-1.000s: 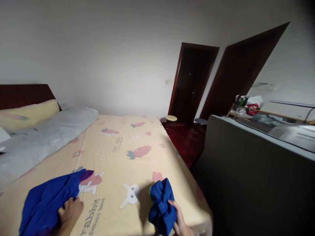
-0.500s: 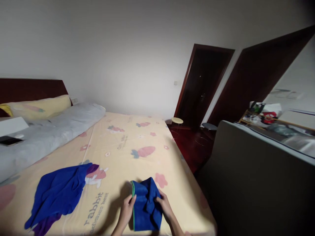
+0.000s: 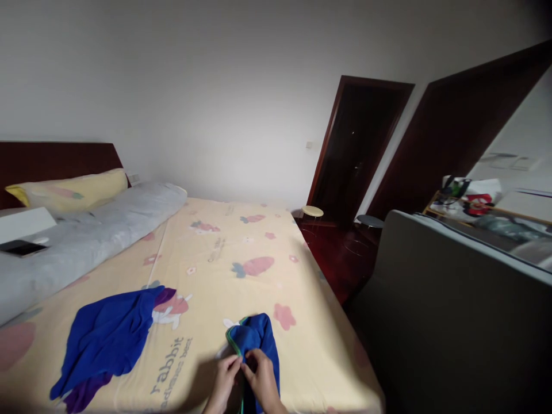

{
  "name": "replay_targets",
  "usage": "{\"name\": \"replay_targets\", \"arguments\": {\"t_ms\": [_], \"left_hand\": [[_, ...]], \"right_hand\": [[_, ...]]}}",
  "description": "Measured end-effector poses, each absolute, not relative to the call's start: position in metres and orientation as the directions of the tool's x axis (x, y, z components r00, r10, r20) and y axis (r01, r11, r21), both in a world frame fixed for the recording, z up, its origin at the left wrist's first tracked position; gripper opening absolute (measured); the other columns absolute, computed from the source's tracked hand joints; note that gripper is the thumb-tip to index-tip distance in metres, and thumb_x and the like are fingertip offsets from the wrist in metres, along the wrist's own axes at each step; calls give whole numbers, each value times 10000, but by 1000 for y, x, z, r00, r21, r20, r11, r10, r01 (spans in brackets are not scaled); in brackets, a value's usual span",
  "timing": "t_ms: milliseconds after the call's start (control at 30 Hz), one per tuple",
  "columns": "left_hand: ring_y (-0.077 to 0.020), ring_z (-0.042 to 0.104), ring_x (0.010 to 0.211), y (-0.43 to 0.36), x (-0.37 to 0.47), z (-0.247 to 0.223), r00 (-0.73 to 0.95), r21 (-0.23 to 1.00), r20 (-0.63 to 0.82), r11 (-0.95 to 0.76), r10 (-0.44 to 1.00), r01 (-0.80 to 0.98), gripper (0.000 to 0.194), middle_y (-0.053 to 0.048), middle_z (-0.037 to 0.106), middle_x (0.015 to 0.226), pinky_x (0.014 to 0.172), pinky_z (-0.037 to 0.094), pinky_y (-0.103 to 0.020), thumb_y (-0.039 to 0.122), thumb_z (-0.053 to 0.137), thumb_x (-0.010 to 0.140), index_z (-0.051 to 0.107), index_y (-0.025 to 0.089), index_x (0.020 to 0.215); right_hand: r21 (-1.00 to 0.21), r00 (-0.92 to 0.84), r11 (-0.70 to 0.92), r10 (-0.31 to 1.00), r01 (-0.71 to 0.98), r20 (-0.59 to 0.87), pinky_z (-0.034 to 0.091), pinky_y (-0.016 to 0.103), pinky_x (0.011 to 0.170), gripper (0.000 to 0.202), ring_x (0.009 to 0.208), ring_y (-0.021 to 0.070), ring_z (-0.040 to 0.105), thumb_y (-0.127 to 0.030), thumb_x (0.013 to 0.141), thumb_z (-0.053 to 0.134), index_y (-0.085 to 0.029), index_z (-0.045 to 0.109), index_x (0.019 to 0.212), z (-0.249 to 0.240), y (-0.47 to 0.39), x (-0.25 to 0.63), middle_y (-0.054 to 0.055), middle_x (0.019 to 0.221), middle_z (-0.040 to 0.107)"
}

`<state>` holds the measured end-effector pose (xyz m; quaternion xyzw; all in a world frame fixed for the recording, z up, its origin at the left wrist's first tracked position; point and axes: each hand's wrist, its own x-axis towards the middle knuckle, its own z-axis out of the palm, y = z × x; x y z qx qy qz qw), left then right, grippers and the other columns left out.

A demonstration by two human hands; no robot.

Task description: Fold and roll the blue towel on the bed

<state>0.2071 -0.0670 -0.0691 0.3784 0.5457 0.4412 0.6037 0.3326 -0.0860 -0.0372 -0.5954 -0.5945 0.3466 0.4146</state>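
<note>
A blue cloth [image 3: 263, 333] with green edging is bunched at the front of the bed, near the lower middle of the view. My left hand [image 3: 225, 376] pinches its green edge. Right beside it, my right hand [image 3: 261, 374] grips the same cloth with its fingertips, and the two hands almost touch. Part of the fabric is hidden beneath my hands. To the left, a second blue cloth [image 3: 107, 328] with purple parts lies crumpled on the sheet, apart from both hands.
The bed [image 3: 224, 230] has a cream printed sheet. A grey quilt [image 3: 107, 230] runs along its left, with a phone [image 3: 22, 248] on top and a yellow pillow [image 3: 81, 192] behind. A dark panel [image 3: 448, 310] stands right of the bed. Two stools [image 3: 313, 211] are near the door [image 3: 362, 149].
My right hand has moved left across the blue cloth to meet my left hand at the green edge. The cloth's upper left edge now folds over.
</note>
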Motion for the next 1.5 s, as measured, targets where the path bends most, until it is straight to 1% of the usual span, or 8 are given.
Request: {"name": "replay_targets", "arguments": {"t_ms": [133,400,733,967,1167,1333,1433,1500], "left_hand": [[-113,511,535,-70,205,-62,54,928,-322,326,945,-179,487,12,595,568,513,372,-237,637,801,466,706,190,633],[-80,497,576,-74,208,-56,98,893,-314,329,944,-306,407,69,539,603,558,369,-202,514,848,493,606,208,610],[-130,614,583,-58,186,-52,-66,844,-363,298,929,-445,455,33,652,660,519,405,-232,536,830,503,613,228,757],[-142,642,578,17,118,-3,-174,874,-269,164,947,-457,342,42,620,604,525,429,-238,444,763,621,545,211,743],[-105,562,443,15,137,9,-126,904,-236,170,964,-393,354,87,556,538,461,408,-220,414,776,550,554,211,736],[-88,483,365,-35,148,-7,-5,894,-295,274,955,-353,418,91,580,564,380,353,-221,337,709,547,645,240,948],[-123,587,462,-53,129,-21,144,881,-339,367,930,-298,365,33,645,636,465,447,-255,336,679,574,703,216,919],[-189,681,625,-55,109,-31,154,904,-323,353,934,-243,351,-19,687,694,625,531,-311,364,684,582,718,196,888]], "right_hand": [[-898,16,34,999,438,46,444,319,692,116,720,229,612,-271,637,639,-228,674,739,-41,-89,338,41,754,689],[-953,29,-8,1000,303,1,433,301,610,206,581,203,601,-346,682,579,-218,677,554,-42,-88,346,19,572,666],[-996,407,-85,910,-13,-83,478,308,561,356,553,172,557,-561,624,614,-216,536,585,-21,-65,399,-5,545,573],[-984,439,-57,889,-170,-128,548,341,673,477,806,241,701,-655,615,620,-204,537,748,32,-26,485,122,929,727],[-993,242,-88,968,81,-66,538,367,666,425,858,267,701,-538,686,581,-190,607,928,26,-7,469,141,1054,711],[-885,-16,-12,1000,466,-23,360,488,1071,627,1308,277,466,-271,624,547,-236,566,1251,-18,-1,401,115,1418,515],[-743,-147,45,987,668,-72,198,558,1136,831,1411,293,306,-150,551,538,-269,459,1370,-31,7,373,104,1515,391],[-639,-185,76,977,766,-105,173,584,1122,860,1380,310,349,-121,546,540,-283,434,1384,-34,14,367,113,1478,444]]}}
